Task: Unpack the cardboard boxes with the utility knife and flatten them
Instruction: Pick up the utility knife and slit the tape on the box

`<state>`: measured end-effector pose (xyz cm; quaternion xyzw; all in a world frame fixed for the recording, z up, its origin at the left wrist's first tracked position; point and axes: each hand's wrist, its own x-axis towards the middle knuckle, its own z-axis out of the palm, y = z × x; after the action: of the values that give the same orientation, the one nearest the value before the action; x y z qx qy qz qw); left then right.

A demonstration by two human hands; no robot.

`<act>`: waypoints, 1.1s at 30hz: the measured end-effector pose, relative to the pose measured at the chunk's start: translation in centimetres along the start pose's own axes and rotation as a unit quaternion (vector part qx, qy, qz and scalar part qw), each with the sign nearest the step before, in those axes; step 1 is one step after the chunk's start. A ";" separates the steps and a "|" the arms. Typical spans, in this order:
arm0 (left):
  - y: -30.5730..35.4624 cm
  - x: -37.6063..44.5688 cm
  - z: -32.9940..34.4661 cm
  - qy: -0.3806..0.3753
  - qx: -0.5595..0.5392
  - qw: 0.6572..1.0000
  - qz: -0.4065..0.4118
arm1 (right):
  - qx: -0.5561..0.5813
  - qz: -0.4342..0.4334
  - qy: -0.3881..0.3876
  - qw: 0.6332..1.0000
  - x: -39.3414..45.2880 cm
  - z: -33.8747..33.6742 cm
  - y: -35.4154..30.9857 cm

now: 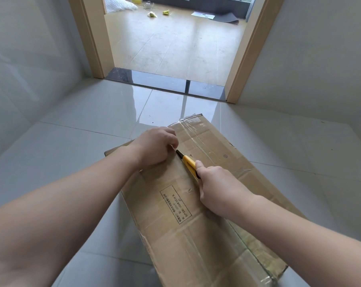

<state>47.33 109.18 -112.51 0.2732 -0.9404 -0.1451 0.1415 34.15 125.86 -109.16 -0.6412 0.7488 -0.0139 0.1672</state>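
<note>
Right hand grips utility knife; curled left hand steadies taped cardboard box.
Light, stiff board likely; best braced beside the seam.

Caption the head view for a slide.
Right hand runs a yellow utility knife along the taped cardboard box while the left hand steadies it.

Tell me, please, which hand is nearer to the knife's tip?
Left. The left hand rests on the box right beside the knife tip; the right hand grips the handle's rear end, farther back.
</note>
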 end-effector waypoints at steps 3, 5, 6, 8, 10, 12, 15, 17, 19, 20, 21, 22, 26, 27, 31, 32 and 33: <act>0.0 0.0 -0.1 -0.007 0.005 1.000 0.011 | 0.015 0.007 -0.012 1.000 -0.4 -0.1 0.3; 0.0 0.0 0.0 -0.015 0.013 1.000 0.020 | 0.016 0.008 -0.021 1.000 -0.9 -0.2 0.6; 0.0 0.0 0.1 -0.017 0.015 0.999 0.025 | 0.015 0.008 -0.024 1.000 -1.1 -0.2 0.7; 0.2 -0.2 0.3 -0.015 0.011 0.999 0.035 | 0.012 0.010 -0.030 0.999 -1.4 -0.1 0.8; 0.4 -0.5 0.6 -0.019 0.009 0.998 0.053 | 0.008 0.009 -0.034 0.999 -1.9 -0.1 1.0; 0.5 -0.7 0.8 -0.025 0.013 0.997 0.069 | 0.005 0.008 -0.043 0.999 -2.5 -0.2 1.4; 0.6 -1.0 0.7 -0.024 0.004 0.997 0.069 | -0.019 0.002 -0.059 0.998 -4.0 -0.1 2.2; 0.8 -1.2 0.8 -0.019 0.004 0.997 0.072 | -0.029 -0.001 -0.061 0.998 -4.9 0.0 2.7; 1.0 -1.3 1.0 -0.015 0.005 0.997 0.081 | -0.029 -0.001 -0.063 0.998 -5.6 0.2 3.1; 1.2 -1.3 1.1 -0.017 0.005 0.996 0.085 | -0.028 -0.001 -0.063 0.998 -5.8 0.3 3.2; 1.4 -1.4 1.3 -0.020 0.005 0.996 0.088 | -0.027 -0.003 -0.061 0.998 -5.9 0.5 3.2; 1.7 -1.5 1.5 -0.024 0.004 0.996 0.091 | -0.025 -0.003 -0.058 0.998 -6.0 0.5 3.2; 2.4 -1.7 2.0 -0.032 -0.010 0.993 0.110 | -0.023 -0.003 -0.054 0.998 -6.1 0.5 3.2; 2.5 -1.7 2.0 -0.035 -0.012 0.993 0.112 | -0.024 -0.003 -0.053 0.998 -6.1 0.5 3.2; 2.6 -1.9 2.0 -0.039 -0.006 0.993 0.109 | -0.028 -0.004 -0.051 0.998 -6.4 0.6 3.4; 2.7 -1.9 2.0 -0.040 -0.001 0.994 0.105 | -0.030 -0.002 -0.053 0.998 -6.7 0.7 3.5; 2.8 -1.9 2.0 -0.041 0.003 0.994 0.102 | -0.032 -0.001 -0.056 0.998 -7.0 0.7 3.6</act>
<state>46.90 112.89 -113.75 0.1701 -0.9688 -0.1382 0.1159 31.71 133.41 -109.01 -0.6465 0.7379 0.0456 0.1886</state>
